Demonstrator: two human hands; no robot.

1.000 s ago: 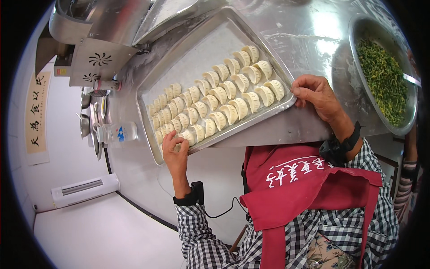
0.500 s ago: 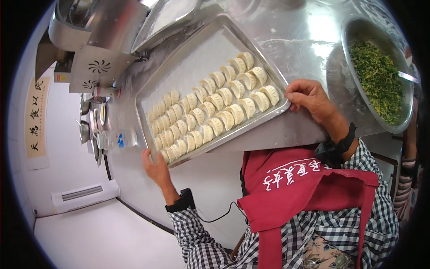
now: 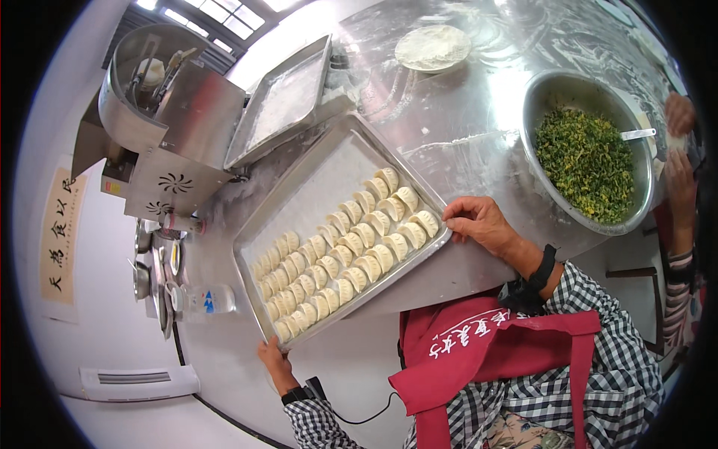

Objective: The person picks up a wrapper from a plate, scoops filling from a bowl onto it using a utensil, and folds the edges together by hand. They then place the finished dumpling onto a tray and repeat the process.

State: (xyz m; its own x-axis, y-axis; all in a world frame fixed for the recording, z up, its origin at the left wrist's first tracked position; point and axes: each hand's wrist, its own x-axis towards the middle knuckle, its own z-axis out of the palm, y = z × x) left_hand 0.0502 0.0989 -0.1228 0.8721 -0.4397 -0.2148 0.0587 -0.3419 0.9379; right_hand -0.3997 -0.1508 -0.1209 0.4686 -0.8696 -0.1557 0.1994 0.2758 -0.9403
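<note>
A rectangular metal tray [image 3: 299,203] lies at a slant in front of me, its near left corner reaching past the table edge. Rows of pleated dumplings [image 3: 351,243] cover the half nearest me, while the far part shows bare metal. My right hand [image 3: 482,224] pinches the tray's right corner between thumb and fingers. At the near left corner, my left hand [image 3: 275,365] grips the rim, its fingers partly hidden by the tray.
A large metal bowl [image 3: 532,153] of chopped green filling [image 3: 583,165] with a spoon [image 3: 637,135] stands right. Beyond are a floured tray [image 3: 280,97], a pale round disc [image 3: 432,49] and a steel machine [image 3: 179,112]. Another person's hands [image 3: 679,168] show at the far right.
Within the view, the tray and both my hands appear lower, but the surroundings have shifted too. Both hands stay at the tray's corners. More of the table's far side now shows.
</note>
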